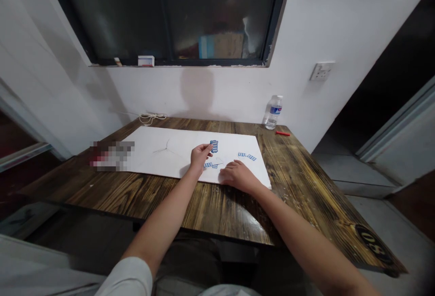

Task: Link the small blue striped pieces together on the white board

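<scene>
Between the thumb and fingers of my left hand is a small blue-and-white striped piece, held up over a white board. Palm down, my right hand rests at the board's near edge, its fingers loosely bent and apart, with nothing visible in it. Similar striped pieces lie on the board just below my left hand, beside some thin pencil-like lines. Two more striped pieces lie farther right, beyond my right hand. What the pieces are made of is too small to tell.
The board lies on a dark wooden table. At the back right stand a water bottle and a red pen. A coiled white cable sits at the back left. Behind is a wall with a window.
</scene>
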{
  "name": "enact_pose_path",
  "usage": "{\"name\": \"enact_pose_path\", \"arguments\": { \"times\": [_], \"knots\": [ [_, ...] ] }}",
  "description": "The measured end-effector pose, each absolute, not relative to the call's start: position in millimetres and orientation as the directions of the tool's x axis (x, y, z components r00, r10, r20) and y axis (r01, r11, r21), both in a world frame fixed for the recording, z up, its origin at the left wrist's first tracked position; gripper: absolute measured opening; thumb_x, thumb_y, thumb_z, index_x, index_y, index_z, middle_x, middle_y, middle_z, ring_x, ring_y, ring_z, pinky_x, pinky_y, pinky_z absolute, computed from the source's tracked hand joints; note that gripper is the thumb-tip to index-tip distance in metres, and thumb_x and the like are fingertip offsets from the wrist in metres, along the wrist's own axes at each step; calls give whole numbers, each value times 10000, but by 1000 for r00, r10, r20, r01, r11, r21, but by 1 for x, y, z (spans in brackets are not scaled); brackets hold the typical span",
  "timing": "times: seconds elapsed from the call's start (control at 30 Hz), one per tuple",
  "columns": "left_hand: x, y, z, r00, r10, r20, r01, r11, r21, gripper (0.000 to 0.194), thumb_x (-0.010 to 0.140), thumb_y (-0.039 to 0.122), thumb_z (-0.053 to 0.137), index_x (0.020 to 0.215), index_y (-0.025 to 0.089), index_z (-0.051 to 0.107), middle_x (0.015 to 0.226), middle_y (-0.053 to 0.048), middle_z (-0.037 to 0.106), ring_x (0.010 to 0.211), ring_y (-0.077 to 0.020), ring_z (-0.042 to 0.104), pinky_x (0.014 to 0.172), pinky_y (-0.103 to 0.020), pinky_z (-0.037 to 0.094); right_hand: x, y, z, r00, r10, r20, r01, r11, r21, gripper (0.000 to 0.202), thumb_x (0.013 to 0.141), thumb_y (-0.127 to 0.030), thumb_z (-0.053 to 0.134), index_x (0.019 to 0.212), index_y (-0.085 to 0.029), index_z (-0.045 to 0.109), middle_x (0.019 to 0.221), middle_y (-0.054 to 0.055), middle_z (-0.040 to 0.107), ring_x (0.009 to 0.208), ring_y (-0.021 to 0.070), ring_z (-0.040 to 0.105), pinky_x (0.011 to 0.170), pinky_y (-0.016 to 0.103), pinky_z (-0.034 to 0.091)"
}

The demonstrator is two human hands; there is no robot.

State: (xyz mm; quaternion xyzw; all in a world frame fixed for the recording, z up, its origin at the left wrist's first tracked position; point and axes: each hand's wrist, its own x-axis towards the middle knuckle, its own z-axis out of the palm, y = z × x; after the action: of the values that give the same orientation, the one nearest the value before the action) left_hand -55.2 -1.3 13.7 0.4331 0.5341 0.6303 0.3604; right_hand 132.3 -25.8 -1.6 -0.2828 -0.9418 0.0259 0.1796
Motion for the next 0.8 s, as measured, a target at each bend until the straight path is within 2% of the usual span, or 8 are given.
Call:
{"name": "enact_pose_path", "arguments": {
  "times": [0.1, 0.2, 0.37, 0.5, 0.67, 0.8],
  "knots": [
    [-55, -2, 13, -361, 920, 152, 8, -159, 987, 308, 619, 424, 705, 783, 166, 672, 663, -12, 647, 501, -91, 551, 505, -211, 354, 136, -24, 2, -768, 546, 336, 535, 834, -131, 185, 768, -351, 657, 901, -225, 685, 827, 55, 703, 855, 212, 591, 830, 339, 341],
    [-55, -2, 12, -354, 923, 152, 13, -158, 987, 301, 621, 420, 707, 779, 166, 672, 666, -8, 644, 502, -87, 549, 504, -209, 355, 139, -21, 2, -756, 554, 350, 554, 825, -108, 124, 794, -307, 631, 858, -223, 695, 782, 51, 704, 799, 205, 595, 774, 328, 341],
    [-55, 0, 9, -341, 925, 167, 25, -169, 985, 308, 619, 433, 709, 770, 167, 673, 657, -10, 643, 505, -92, 552, 504, -214, 356, 142, -20, 4, -764, 548, 341, 554, 828, -90, 112, 794, -268, 621, 858, -218, 698, 771, 49, 703, 768, 200, 591, 717, 317, 336],
    [-55, 0, 10, -343, 925, 166, 21, -169, 985, 309, 616, 439, 711, 762, 169, 672, 653, -10, 639, 508, -95, 552, 503, -214, 355, 148, -19, 7, -784, 534, 317, 538, 839, -82, 162, 788, -283, 617, 911, -206, 689, 868, 70, 694, 835, 203, 587, 743, 305, 346],
    [-55, -1, 11, -346, 924, 164, 25, -166, 986, 295, 623, 432, 710, 760, 173, 674, 658, -13, 637, 516, -101, 549, 508, -223, 353, 154, -15, 8, -828, 522, 204, 517, 852, -82, 214, 810, -261, 574, 991, -193, 668, 900, 66, 685, 859, 187, 594, 785, 284, 358],
    [-55, -1, 10, -335, 928, 162, 15, -167, 986, 254, 646, 399, 701, 767, 177, 675, 674, -16, 641, 523, -102, 543, 515, -233, 352, 152, -14, 7, -849, 499, 172, 495, 866, -68, 207, 795, -214, 579, 981, -183, 666, 862, 56, 685, 816, 179, 595, 763, 274, 367]
  ]
}}
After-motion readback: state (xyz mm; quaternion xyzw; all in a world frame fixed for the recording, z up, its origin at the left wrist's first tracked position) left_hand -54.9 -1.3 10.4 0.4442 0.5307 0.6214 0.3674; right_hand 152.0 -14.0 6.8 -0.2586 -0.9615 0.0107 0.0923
